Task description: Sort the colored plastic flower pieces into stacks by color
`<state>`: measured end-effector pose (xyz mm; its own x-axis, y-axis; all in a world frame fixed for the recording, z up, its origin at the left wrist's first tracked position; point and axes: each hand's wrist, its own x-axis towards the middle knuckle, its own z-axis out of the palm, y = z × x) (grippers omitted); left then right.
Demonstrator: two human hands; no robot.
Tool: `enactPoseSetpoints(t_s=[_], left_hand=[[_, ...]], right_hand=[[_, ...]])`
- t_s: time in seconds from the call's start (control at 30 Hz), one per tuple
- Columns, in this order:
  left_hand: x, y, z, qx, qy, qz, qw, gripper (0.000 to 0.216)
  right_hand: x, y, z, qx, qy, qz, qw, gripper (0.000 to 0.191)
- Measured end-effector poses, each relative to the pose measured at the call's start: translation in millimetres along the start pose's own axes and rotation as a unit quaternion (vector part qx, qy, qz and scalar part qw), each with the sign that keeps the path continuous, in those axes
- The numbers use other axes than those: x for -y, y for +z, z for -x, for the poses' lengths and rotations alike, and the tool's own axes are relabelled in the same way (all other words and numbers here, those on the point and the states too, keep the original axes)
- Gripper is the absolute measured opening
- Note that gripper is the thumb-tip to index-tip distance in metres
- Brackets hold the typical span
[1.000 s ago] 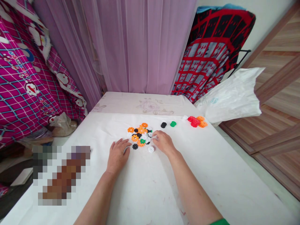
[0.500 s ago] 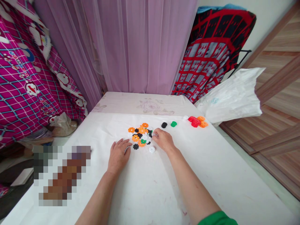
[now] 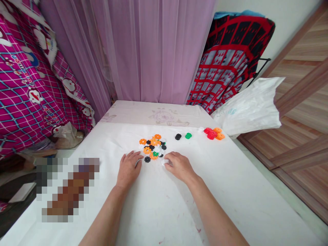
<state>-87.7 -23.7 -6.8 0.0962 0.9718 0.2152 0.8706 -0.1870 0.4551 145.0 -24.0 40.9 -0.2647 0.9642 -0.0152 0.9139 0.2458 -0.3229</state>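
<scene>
A loose pile of notched plastic snowflake discs (image 3: pixel 154 142), in orange, black, white and green, lies in the middle of the white-covered table. My left hand (image 3: pixel 129 167) rests on the cloth left of the pile, fingers spread and holding nothing. Its fingertips are close to a black disc (image 3: pixel 147 159) at the pile's near edge. At the near right of the pile, my right hand (image 3: pixel 180 166) has thumb and fingers closed on a white snowflake disc (image 3: pixel 163 162). The hand partly covers that disc, so I cannot tell whether several are stacked there.
Beyond my right hand sit small groups of black discs (image 3: pixel 178 136) and green discs (image 3: pixel 188 135). Red discs (image 3: pixel 210 133) and orange discs (image 3: pixel 219 134) lie farther right, beside a white plastic bag (image 3: pixel 251 106). A blurred-out patch (image 3: pixel 74 188) covers something at the left.
My right hand has moved from the pile's right edge toward me and closed on the white disc lying there. My left hand stays in place. The view has shifted slightly.
</scene>
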Motion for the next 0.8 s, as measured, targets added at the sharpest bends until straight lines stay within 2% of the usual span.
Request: enactPoseSetpoints(t_s=[0.2, 0.33, 0.43, 0.57, 0.8], left_hand=[[-1, -1, 0, 0.002, -0.003, 0.001, 1.000, 0.030], [-3, -2, 0, 0.009, -0.008, -0.002, 1.000, 0.030], [-3, -2, 0, 0.014, -0.009, -0.006, 1.000, 0.030], [-2, -1, 1, 0.009, -0.004, -0.005, 1.000, 0.030], [-3, -2, 0, 0.013, -0.008, -0.011, 1.000, 0.030]], right_hand=[[-5, 0, -3, -0.027, -0.015, -0.038, 0.999, 0.018], [-4, 2, -20, -0.050, 0.019, -0.036, 0.998, 0.019], [5, 7, -38, -0.054, 0.043, -0.016, 0.998, 0.016], [19, 14, -56, -0.043, 0.059, 0.022, 0.997, 0.025], [22, 15, -63, -0.039, 0.062, 0.034, 0.997, 0.027]])
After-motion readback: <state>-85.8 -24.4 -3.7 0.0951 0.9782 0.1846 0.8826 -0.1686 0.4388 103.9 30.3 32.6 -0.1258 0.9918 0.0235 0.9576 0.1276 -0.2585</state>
